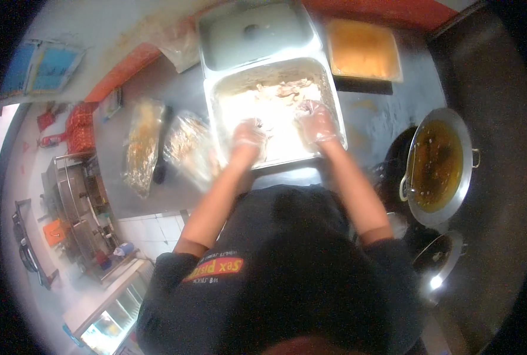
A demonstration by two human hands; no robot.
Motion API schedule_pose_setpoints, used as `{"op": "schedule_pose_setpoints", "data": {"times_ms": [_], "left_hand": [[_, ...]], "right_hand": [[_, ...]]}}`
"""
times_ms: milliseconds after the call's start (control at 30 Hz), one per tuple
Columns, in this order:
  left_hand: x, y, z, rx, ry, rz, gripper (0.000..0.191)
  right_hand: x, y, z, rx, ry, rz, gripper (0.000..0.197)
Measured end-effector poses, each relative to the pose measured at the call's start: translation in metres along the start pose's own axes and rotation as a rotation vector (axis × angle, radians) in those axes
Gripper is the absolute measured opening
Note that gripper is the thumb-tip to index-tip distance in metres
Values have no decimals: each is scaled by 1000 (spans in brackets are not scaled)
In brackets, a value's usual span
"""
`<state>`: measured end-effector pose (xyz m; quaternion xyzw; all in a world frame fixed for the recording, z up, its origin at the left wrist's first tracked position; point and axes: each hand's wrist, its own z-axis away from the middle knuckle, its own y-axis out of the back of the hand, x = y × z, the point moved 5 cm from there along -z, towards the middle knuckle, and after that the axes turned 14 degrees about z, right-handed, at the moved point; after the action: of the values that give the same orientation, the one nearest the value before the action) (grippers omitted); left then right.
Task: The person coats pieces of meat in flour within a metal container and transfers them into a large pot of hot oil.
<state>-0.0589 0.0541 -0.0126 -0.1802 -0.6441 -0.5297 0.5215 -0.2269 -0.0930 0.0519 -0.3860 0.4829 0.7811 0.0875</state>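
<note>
A deep rectangular metal pan (339, 116) holds a white powder-like mass (279, 133), strongly overexposed. Pale, coated-looking pieces of food (290, 88) lie along its far side. My left hand (249, 133), in a clear plastic glove, is in the near left part of the pan, its fingers in the white mass. My right hand (316, 120), gloved likewise, is in the right part, just nearer than the food pieces. Glare and blur hide the fingertips of both hands, so whether either hand grips something does not show.
Beyond the pan stands a metal basin of cloudy liquid (228, 49). An orange-toned tray (365, 49) is at the back right. Clear plastic bags of food (143, 142) lie at left. A wok of brown oil (436, 164) stands at right, with another round pan (441, 257) nearer.
</note>
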Motion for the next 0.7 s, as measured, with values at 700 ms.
{"op": "schedule_pose_setpoints", "data": {"times_ms": [700], "left_hand": [[104, 16, -27, 130, -137, -139, 19]], "right_hand": [[-27, -23, -8, 154, -30, 31, 18]]}}
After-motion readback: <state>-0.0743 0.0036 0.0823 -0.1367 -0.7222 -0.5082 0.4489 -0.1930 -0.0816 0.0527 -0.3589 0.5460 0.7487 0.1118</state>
